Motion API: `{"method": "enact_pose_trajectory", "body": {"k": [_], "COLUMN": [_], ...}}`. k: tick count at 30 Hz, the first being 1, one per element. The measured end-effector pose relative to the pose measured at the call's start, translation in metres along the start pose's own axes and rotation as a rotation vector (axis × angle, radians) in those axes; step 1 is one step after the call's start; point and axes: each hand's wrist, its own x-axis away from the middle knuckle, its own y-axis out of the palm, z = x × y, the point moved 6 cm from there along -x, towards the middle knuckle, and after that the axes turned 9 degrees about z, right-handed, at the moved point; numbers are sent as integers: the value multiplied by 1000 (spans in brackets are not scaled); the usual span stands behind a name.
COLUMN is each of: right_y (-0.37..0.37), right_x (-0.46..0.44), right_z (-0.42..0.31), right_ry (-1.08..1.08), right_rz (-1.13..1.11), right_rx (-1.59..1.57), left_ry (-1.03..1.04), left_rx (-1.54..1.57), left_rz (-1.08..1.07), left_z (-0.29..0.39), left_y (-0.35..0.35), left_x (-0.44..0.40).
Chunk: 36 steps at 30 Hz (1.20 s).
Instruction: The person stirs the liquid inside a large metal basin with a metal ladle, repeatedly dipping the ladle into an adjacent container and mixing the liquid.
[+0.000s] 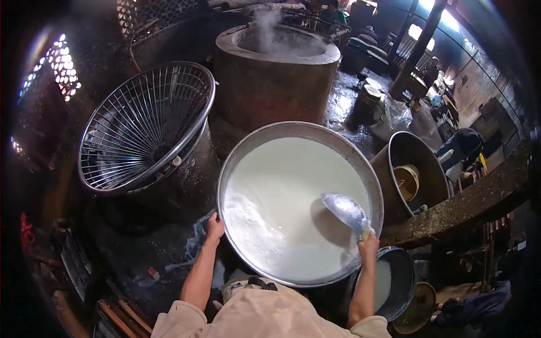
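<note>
A wide round metal vat (301,125) full of milky white liquid (293,180) stands right in front of me. White foam (253,228) lies on the liquid's left side. My left hand (214,227) grips the vat's rim at the lower left, its fingers partly hidden by the edge. In my right hand (368,246), closed around the handle, is a metal ladle (344,211). The ladle is tilted over the right part of the liquid, apparently just above the surface, with a dark shadow beside it.
A slatted metal basket (146,124) leans on a drum at left. Steam rises from a large round stove (270,84) behind the vat. To the right are a tall metal barrel (386,163) holding a bucket (407,181), a wooden beam (451,208) and a dark tub (407,281). People are further back.
</note>
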Motion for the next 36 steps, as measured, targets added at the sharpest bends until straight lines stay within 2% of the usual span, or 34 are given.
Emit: {"method": "enact_pose_trajectory", "body": {"k": [4, 6, 9, 13, 16, 18, 24, 26, 28, 31, 32, 36], "right_y": [41, 55, 73, 94, 99, 97, 102, 98, 100, 73, 65, 23], "right_x": [11, 27, 51, 86, 113, 130, 170, 177, 182, 177, 173, 121], "right_z": [-7, -15, -25, -42, -67, -87, -141, -157, -170, -198, -204, -244], "right_ry": [6, 100, 143, 182, 224, 263, 315, 330, 216, 218, 230, 86], "right_rz": [-132, -240, -305, -342, -380, -421, -518, -539, -556, -598, -606, -640], "right_rx": [-93, -137, -236, -244, -269, -302, -326, -317, -286, -326, -355, -345], "left_ry": [-32, -10, 17, -34, -40, -91, -101, -46, -28, 44, 31, 89], "left_rx": [-126, -128, -116, -100, -75, 61, 64, 71, 52, 155, 61, 28], "left_rz": [-33, 7, -19, -101, -110, -216, -311, -329, -322, -307, -284, -290], "left_z": [6, 17, -10, 4, -1, 3, 2, 7, 4, 8, 5, 15], "left_y": [-2, -8, 2, -2, -3, -2, -3, -4, -3, -2, -2, -8], "left_x": [1, 8, -9, -4, -11, -8, -15, -16, -18, -18, -18, -16]}}
